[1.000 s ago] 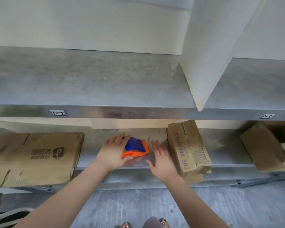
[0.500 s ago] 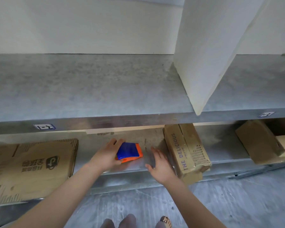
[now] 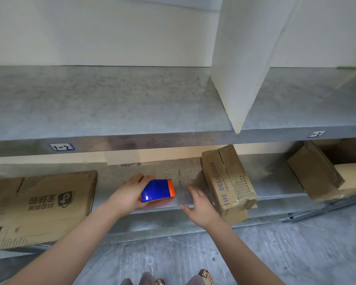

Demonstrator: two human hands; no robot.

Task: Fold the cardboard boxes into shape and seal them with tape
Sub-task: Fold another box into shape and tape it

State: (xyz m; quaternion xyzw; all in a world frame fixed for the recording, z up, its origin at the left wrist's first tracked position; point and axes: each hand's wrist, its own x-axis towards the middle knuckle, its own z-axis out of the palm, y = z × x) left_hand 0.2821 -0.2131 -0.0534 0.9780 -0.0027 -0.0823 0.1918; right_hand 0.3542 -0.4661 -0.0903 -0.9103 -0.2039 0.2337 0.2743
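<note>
A blue and orange tape dispenser (image 3: pixel 157 191) is on the lower metal shelf (image 3: pixel 271 182), and my left hand (image 3: pixel 130 192) grips it from the left. My right hand (image 3: pixel 199 204) lies just right of it with straight fingers over the shelf's front edge, holding nothing. A folded cardboard box printed "THE DELICIOUS" (image 3: pixel 226 182) stands on the shelf right beside my right hand. A flattened cardboard box (image 3: pixel 39 204) lies on the shelf to the left.
Another cardboard box (image 3: pixel 317 171) sits at the far right of the lower shelf. The upper metal shelf (image 3: pixel 111 103) overhangs it, with a white upright panel (image 3: pixel 245 58) on top. Grey floor lies below, with my feet (image 3: pixel 203 276) at the bottom edge.
My left hand has closed round the tape dispenser and turned it, its blue face now up. The view has tilted up slightly. My right hand has stayed beside it.
</note>
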